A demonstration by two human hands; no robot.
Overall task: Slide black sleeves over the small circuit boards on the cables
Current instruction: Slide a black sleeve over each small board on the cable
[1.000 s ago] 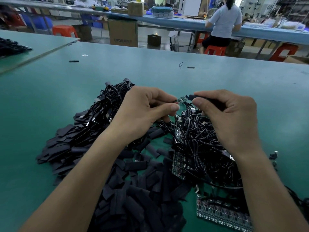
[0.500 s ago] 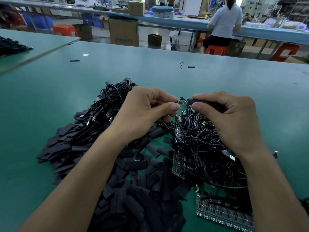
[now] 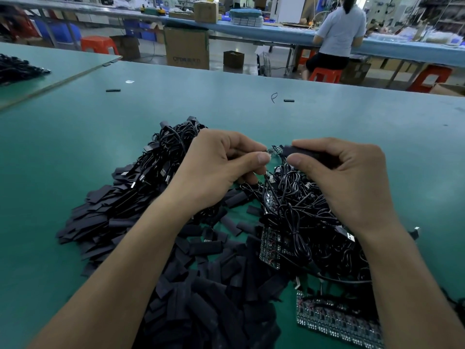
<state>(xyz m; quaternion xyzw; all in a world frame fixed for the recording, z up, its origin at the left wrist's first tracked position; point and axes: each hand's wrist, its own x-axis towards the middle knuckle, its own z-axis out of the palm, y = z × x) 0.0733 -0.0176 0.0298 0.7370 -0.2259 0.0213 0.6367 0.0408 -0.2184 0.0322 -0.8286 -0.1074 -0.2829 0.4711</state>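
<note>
Above desk (image 3: 75, 152): both hands raised over the cable heap
Left hand (image 3: 216, 170): fingers pinched on small circuit board (image 3: 275, 150), cable end
Right hand (image 3: 352, 177): fingers closed on black sleeve (image 3: 305, 153), mouth at board's edge; overlap looks slight, hard to tell
Loose sleeves (image 3: 214, 285): piled near, centre-left
Cables (image 3: 302, 217): tangled under the right hand
Board panels (image 3: 334, 321): lower right
</note>
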